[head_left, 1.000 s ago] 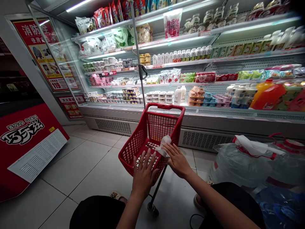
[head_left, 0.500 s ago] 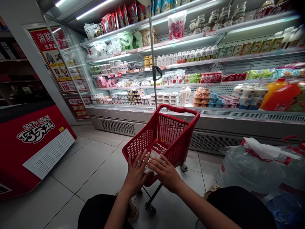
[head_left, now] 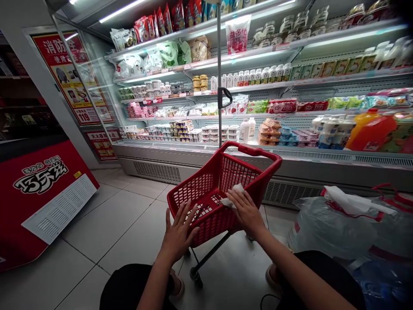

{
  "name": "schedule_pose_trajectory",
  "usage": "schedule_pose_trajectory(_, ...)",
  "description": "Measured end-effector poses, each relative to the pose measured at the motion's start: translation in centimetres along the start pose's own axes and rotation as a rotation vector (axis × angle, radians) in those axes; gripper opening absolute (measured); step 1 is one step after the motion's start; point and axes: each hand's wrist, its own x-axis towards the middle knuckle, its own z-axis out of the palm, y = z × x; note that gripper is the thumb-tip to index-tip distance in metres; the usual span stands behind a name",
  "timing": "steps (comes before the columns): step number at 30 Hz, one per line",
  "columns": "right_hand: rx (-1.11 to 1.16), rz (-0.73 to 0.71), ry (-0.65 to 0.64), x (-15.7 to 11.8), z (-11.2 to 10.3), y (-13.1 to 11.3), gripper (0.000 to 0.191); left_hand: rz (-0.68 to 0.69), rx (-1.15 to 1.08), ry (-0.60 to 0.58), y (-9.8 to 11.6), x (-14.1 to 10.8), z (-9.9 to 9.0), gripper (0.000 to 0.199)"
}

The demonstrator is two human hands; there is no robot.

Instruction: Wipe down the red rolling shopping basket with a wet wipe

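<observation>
Strip light [head_left: 124, 9]: white bar, upper left, burnt out to pure white.
Chiller [head_left: 180, 148]: main source; cold white light under its shelves, brightest mid-frame.
Floor [head_left: 122, 241]: pale sheen left of centre, dimmer toward lower edge.
Cart [head_left: 213, 224]: near side shaded, mesh sharp.
Left hand [head_left: 177, 237], right hand [head_left: 248, 213]: backlit, dim, outlines readable.
Trousers [head_left: 129, 284]: near-black, folds lost.
Poster [head_left: 69, 77]: leaning, wide-angle distortion.
Water jugs [head_left: 335, 228]: murky, soft, lower right.
Upper right corner: black vignette.
</observation>
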Motion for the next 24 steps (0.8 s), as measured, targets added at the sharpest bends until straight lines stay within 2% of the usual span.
schedule_pose_trajectory(4,0.088,-0.101,-0.065,-0.4,0.3,-4.6,0.070,0.037,-0.047,0.049,4.6,2.0,0.8,0.078)
schedule_pose_trajectory(7,0.120,-0.161,-0.104,-0.5,0.0,-5.4,0.075,0.025,-0.097,0.076,6.7,2.9,1.6,0.084)
schedule_pose_trajectory(9,0.120,-0.194,-0.125,-0.3,-0.6,-4.3,0.075,0.007,-0.134,0.082,6.9,3.0,1.7,0.087)
schedule_pose_trajectory(11,0.100,-0.184,-0.127,-0.2,-1.4,-1.9,0.073,-0.003,-0.175,0.067,6.3,2.8,1.6,0.089)
schedule_pose_trajectory(15,-0.010,-0.065,-0.098,-0.2,-3.3,3.9,0.069,-0.031,-0.201,0.029,5.0,2.6,1.1,0.087)
schedule_pose_trajectory(18,-0.099,0.024,-0.051,-0.5,-3.9,6.7,0.068,-0.039,-0.181,0.023,4.9,2.6,1.2,0.080)
schedule_pose_trajectory(21,-0.146,0.119,0.019,-0.8,-3.3,6.1,0.067,-0.040,-0.174,0.040,5.3,2.6,1.4,0.078)
schedule_pose_trajectory(24,-0.113,0.109,0.017,-0.9,-2.2,3.3,0.068,-0.034,-0.172,0.061,5.6,2.6,1.5,0.080)
